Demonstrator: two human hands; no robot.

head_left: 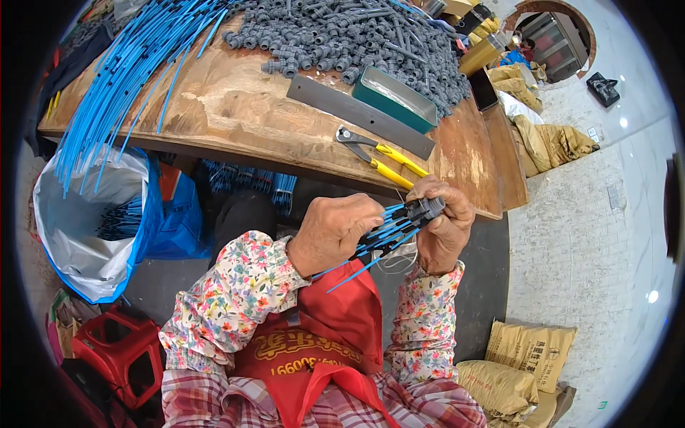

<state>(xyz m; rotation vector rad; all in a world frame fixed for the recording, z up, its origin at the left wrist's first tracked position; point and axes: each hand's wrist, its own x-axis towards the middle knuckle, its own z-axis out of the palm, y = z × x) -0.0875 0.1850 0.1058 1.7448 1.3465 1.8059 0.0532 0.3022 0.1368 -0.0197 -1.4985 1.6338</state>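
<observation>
Below the near edge of the counter (235, 121), above the lap, we see both hands working on one bundle of thin blue tubes (389, 232). Our left hand (334, 232) is curled almost fully, with the fingers folded down around the middle of the bundle, and the loose blue ends stick out under it toward the red apron (335, 335). Our right hand (442, 228) is also closed: its fingers wrap the far end of the bundle, where a grey ribbed fitting (430, 207) sits against the fingertips. The two hands are near each other, joined by the bundle, but they do not touch. We cannot tell how tightly each finger presses.

On the counter just beyond the right hand lie pliers with yellow handles (382, 157), close to the edge. Behind them we see a flat grey metal bar (357, 114), a green tray (396, 96) and a big heap of grey fittings (349, 36). Long blue tubes (121, 78) lie over the left part of the counter and hang past its edge above a white bag (85, 214). A red stool (118, 349) stands at the lower left. To the right, the pale floor (592, 242) is open, with yellow sacks (521, 357) lower down.
</observation>
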